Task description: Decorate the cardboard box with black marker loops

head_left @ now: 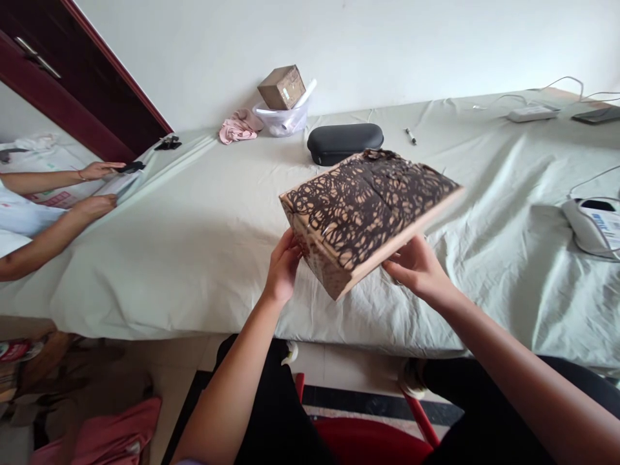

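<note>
Package: a flat brown package covered in black scribble pattern was held tilted above the near edge of the desk, its near corner lowest and what looked like a collar at its far end.
Left hand: the left hand gripped the package's near-left side, fingers curled against the patterned face.
Right hand: the right hand supported the near-right edge from below, fingers clasped on the plain tan rim.
Desk: the desk lay under a wrinkled pale green sheet.
Case: a black zipped case sat just beyond the package, with a pen near it on the right.
Far edge: a clear plastic tub stood by the wall with a small cardboard box perched on top and a pink cloth just to its left.
Right side: a white device with a cable rested at the right, well apart from a power strip at the far right.
Co-worker: at the left, another person's two hands rested on the sheet's edge, the farther one touching a black object.
Floor: a red stool showed between the person's knees.
</note>
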A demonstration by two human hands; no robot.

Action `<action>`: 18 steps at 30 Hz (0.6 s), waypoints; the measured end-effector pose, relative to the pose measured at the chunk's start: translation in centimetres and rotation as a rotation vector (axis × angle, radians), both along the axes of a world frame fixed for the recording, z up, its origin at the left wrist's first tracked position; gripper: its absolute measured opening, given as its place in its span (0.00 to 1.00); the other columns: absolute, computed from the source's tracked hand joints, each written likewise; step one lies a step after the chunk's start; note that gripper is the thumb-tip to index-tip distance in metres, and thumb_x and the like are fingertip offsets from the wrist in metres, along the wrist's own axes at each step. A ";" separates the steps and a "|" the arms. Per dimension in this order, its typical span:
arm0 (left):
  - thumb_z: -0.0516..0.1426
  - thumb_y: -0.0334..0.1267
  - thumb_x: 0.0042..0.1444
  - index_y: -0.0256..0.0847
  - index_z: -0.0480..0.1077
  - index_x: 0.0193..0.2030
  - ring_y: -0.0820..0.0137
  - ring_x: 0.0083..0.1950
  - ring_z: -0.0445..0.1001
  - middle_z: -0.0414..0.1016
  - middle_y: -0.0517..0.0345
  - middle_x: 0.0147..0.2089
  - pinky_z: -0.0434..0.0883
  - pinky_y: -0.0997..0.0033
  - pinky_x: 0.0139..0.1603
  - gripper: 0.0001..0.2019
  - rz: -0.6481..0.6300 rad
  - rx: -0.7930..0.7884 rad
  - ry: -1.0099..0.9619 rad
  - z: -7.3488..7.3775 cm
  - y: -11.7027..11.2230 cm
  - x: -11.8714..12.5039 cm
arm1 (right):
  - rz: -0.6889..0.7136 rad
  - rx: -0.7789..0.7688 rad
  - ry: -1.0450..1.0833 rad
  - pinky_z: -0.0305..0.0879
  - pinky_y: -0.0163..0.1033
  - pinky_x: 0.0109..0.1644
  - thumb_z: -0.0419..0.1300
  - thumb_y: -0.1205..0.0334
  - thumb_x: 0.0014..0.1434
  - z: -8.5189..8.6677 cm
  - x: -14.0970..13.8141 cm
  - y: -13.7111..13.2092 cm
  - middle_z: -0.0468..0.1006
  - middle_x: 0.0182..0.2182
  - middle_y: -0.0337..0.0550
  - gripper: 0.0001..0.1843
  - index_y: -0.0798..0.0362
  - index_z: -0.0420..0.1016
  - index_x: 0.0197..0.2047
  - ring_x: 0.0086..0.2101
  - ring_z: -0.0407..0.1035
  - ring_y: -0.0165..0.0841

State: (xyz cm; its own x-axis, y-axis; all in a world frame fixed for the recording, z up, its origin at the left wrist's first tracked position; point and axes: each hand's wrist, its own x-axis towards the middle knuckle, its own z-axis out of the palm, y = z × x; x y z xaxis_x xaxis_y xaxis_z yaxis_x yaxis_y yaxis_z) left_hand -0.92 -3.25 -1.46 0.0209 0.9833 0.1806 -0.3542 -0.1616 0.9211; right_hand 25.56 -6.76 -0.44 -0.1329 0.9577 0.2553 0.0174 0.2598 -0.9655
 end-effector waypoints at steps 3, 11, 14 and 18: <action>0.61 0.43 0.60 0.49 0.77 0.62 0.53 0.74 0.68 0.78 0.55 0.66 0.61 0.49 0.77 0.22 -0.004 0.141 0.067 -0.9 0.2 -0.1 | -0.128 0.064 0.054 0.76 0.51 0.59 0.72 0.53 0.60 0.0 -0.4 0.3 0.68 0.62 0.44 0.35 0.36 0.62 0.66 0.61 0.70 0.45; 0.59 0.45 0.65 0.54 0.72 0.67 0.54 0.77 0.63 0.72 0.58 0.72 0.58 0.47 0.79 0.23 0.013 0.189 0.095 -1.5 0.3 -0.3 | -0.144 0.103 0.024 0.77 0.49 0.56 0.75 0.53 0.58 0.2 -0.4 0.3 0.69 0.65 0.42 0.42 0.30 0.62 0.69 0.57 0.73 0.43; 0.58 0.49 0.68 0.57 0.64 0.73 0.55 0.79 0.61 0.67 0.59 0.75 0.59 0.47 0.79 0.28 0.021 0.168 0.134 -1.4 0.3 -0.3 | -0.190 0.109 -0.013 0.77 0.48 0.53 0.75 0.51 0.57 0.3 -0.2 0.2 0.72 0.62 0.44 0.43 0.32 0.62 0.70 0.55 0.74 0.43; 0.54 0.55 0.70 0.61 0.57 0.77 0.56 0.76 0.65 0.63 0.61 0.78 0.69 0.53 0.73 0.31 0.002 0.087 0.236 -1.3 0.5 -0.5 | -0.195 0.050 0.008 0.77 0.50 0.56 0.71 0.48 0.62 1.3 -0.1 -0.3 0.72 0.65 0.46 0.40 0.37 0.63 0.72 0.59 0.72 0.46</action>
State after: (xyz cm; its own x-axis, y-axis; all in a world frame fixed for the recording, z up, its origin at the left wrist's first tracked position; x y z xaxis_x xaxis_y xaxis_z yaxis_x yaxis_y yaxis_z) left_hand -1.39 -2.78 -2.72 0.0708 0.9643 0.2551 -0.1301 -0.2446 0.9609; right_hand 25.47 -7.08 0.86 0.0564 0.9510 0.3039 0.0647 0.3003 -0.9517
